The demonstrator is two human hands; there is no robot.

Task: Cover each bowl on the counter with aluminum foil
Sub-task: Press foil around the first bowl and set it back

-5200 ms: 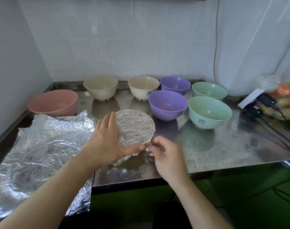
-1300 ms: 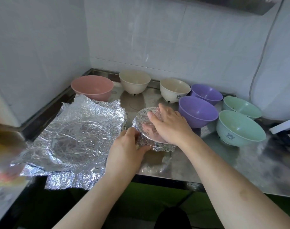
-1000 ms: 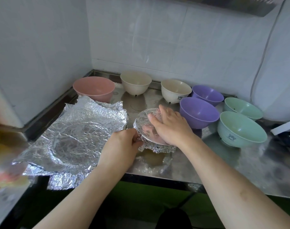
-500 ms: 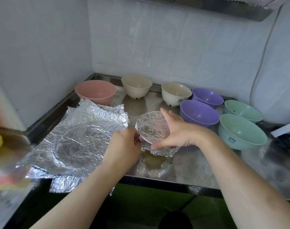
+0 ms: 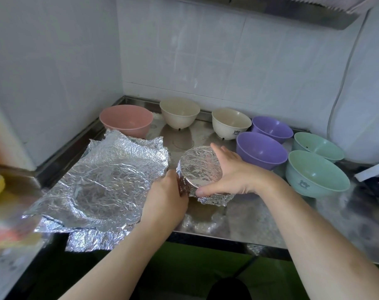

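From the head camera I see my left hand [image 5: 164, 198] curled against the left side of the foil-covered bowl [image 5: 200, 167], fingers gripping the crumpled foil skirt there. My right hand [image 5: 231, 176] wraps the bowl from the right: the fingers lie along the far rim and the thumb [image 5: 208, 190] presses the near edge of the foil top, so this hand holds the bowl too. The covered bowl sits near the front of the steel counter [image 5: 259, 219], about in the middle, with foil pulled flat over its mouth and bunched below the rim.

Just left of it lies a loose sheet of foil [image 5: 102, 187], wrinkled, its near edge hanging past the counter front. At the far left stands a pink bowl [image 5: 125, 120], uncovered. Along the far wall are two cream bowls [image 5: 179, 112] [image 5: 230, 123], then a purple bowl [image 5: 271, 128] with a second purple bowl [image 5: 261, 150] nearer. To the right are two green bowls, one far [image 5: 318, 146] and one near [image 5: 316, 172]. All of these stand open.
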